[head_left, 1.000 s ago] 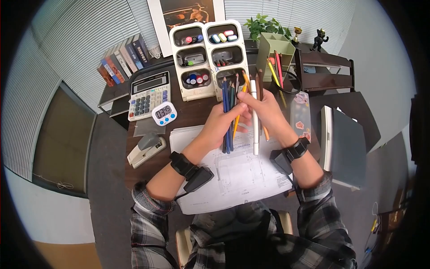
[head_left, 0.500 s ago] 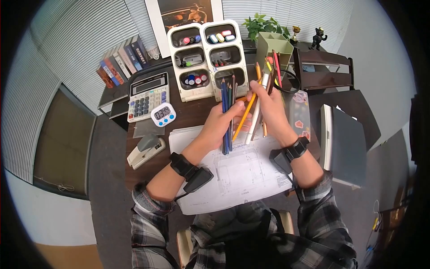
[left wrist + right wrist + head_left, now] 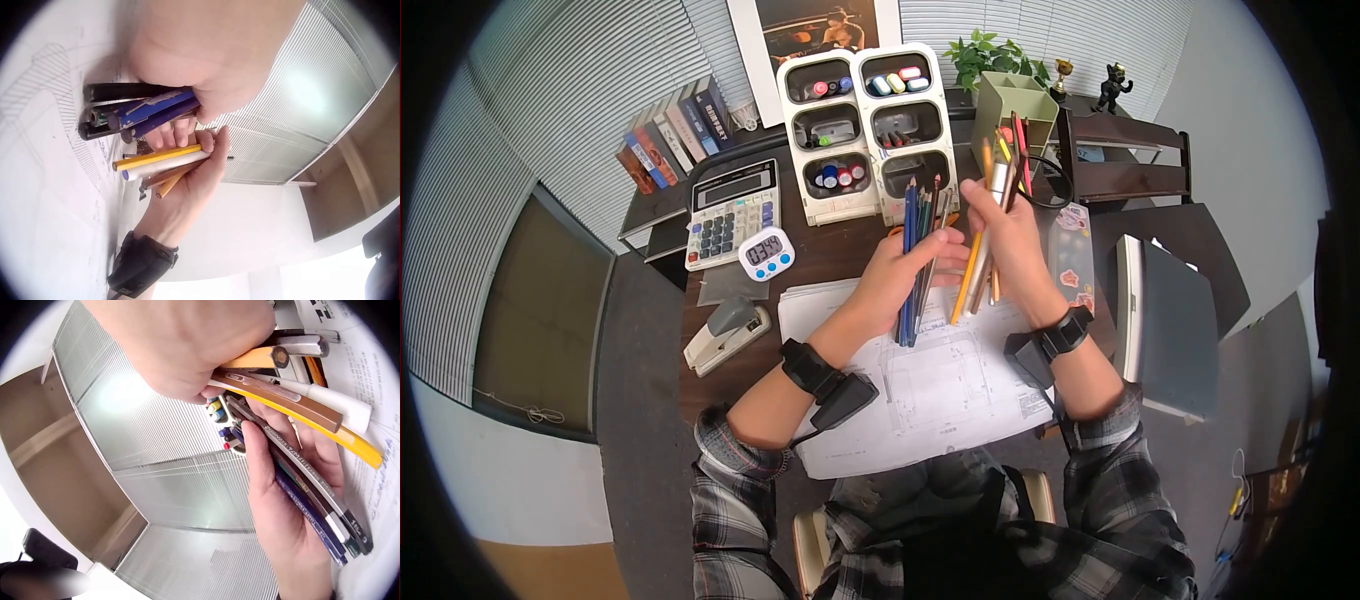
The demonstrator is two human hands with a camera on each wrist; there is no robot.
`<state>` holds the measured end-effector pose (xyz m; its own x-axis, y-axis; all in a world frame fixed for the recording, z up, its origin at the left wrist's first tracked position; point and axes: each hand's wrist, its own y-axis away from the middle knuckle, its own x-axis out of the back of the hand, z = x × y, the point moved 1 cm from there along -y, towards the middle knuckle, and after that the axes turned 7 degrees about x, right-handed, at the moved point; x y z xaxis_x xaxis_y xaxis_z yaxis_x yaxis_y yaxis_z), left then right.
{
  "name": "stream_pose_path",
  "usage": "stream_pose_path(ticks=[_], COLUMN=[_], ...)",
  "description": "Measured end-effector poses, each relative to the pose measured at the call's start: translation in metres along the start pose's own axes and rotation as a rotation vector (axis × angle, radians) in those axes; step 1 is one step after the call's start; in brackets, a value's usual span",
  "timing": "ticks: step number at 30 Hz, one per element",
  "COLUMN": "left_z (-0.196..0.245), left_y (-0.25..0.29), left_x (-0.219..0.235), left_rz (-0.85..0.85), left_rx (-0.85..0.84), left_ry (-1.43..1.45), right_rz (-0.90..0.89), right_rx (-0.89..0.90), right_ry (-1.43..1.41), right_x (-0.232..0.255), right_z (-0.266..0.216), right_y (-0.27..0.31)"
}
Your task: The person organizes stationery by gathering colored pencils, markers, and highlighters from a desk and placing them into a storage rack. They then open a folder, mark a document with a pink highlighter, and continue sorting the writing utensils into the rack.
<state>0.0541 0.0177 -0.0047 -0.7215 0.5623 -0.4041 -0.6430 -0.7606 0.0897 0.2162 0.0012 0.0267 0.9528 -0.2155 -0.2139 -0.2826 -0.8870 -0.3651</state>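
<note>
- Left hand: thumb and fingers pinch dark pencils, long axis pointing away from the person.
- Right hand: fingers curl round yellow pencil and white pen, far ends leaning right.
- Yellow pencil lies right of dark pencils, gap between, above papers.

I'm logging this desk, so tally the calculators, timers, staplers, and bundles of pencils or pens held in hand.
Calculator: 1
Timer: 1
Stapler: 1
Held bundles: 2, one in the left hand, one in the right hand
Total: 5
</note>
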Motion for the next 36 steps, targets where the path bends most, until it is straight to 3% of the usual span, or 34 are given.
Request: stream_pose_path(ticks=[2, 6, 15, 19, 24, 25, 36], left_z=[0.0, 0.001, 0.002, -0.001, -0.001, -0.001, -0.007], left_y=[0.0, 0.0, 0.002, 0.0, 0.002, 0.002, -0.001], left_x=[0.0, -0.002, -0.004, -0.001, -0.004, -0.005, 0.003], left_rz=[-0.021, -0.014, 0.007, -0.002, 0.02, 0.03, 0.042], left_rx=[0.006, -0.055, -0.045, 0.006, 0.022, 0.032, 0.041], left_ry=[-0.012, -0.042, -0.047, -0.05, -0.066, -0.088, -0.144], right_rz=[-0.084, -0.139, -0.222, -0.163, -0.044, -0.032, -0.195], right_rx=[-0.165, -0.253, -0.262, -0.29, -0.108, -0.18, -0.286], right_ry=[0.05, -0.118, -0.132, -0.147, -0.119, -0.145, -0.098], right_x=[-0.002, -0.006, -0.002, -0.007, -0.004, -0.003, -0.01], right_z=[-0.005, -0.005, -0.004, -0.007, 0.002, -0.001, -0.014], right_y=[0.003, 0.005, 0.004, 0.007, 0.002, 0.005, 0.011])
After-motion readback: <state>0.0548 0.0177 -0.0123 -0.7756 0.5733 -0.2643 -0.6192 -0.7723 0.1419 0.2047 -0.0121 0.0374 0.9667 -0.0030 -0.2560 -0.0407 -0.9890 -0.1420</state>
